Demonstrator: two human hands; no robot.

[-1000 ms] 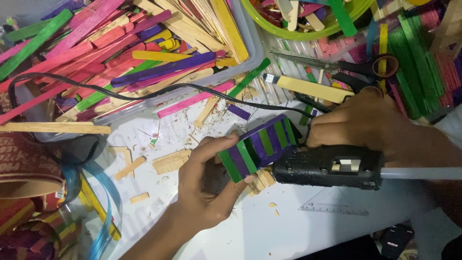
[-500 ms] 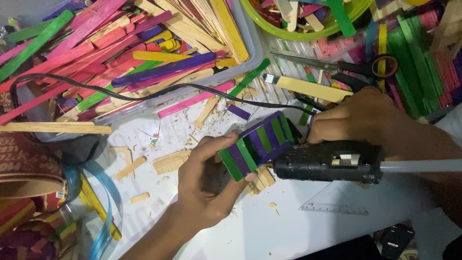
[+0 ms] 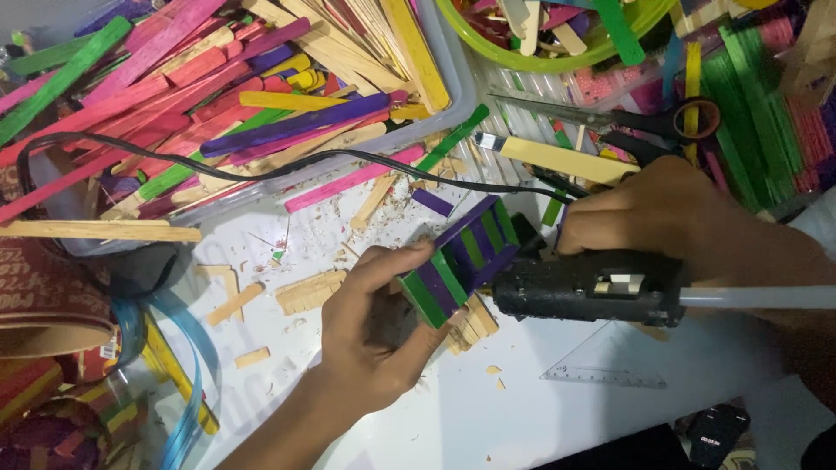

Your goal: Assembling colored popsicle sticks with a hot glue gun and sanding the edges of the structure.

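Near the middle of the white surface (image 3: 522, 426), the left hand (image 3: 379, 335) grips the green-and-purple stick panel (image 3: 461, 258) by its lower-left end, its long axis slanting up-right, directly left of the black glue gun (image 3: 592, 287) clasped in the right hand (image 3: 649, 218).

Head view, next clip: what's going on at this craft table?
A person is gluing craft sticks. The left hand grips a small panel of green and purple sticks by its lower end, held above the white table. The right hand holds a black glue gun with its nozzle end against the panel's right edge. A bin of coloured sticks, scissors and a clear set square lie around them.
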